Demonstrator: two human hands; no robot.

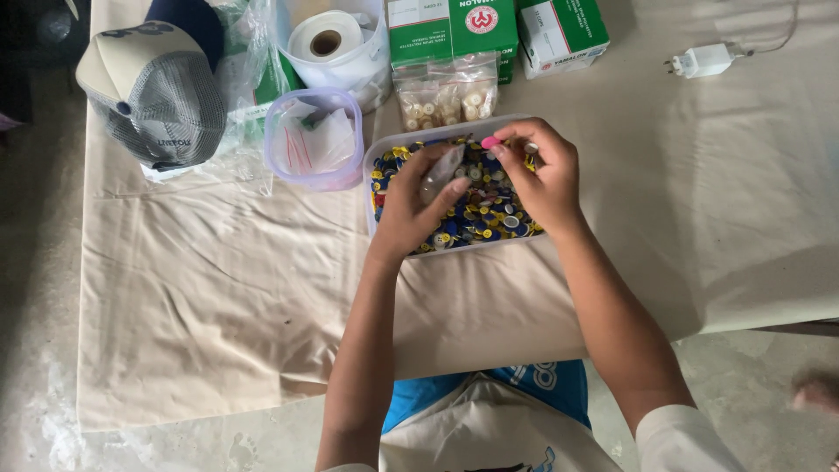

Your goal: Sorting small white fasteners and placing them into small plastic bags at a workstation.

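Two hands over tub of blue/yellow caps: left hand grips clear baggie, right hand pinches pink cap.

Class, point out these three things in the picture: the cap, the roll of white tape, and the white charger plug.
cap (157, 96), head view, on its grey mesh side.
roll of white tape (325, 37), head view, on its top face.
white charger plug (703, 60), head view, on its body.

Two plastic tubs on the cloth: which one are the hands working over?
The wide white tub of blue and yellow buttons, under both hands; the smaller lilac tub to its left holds only small bags.
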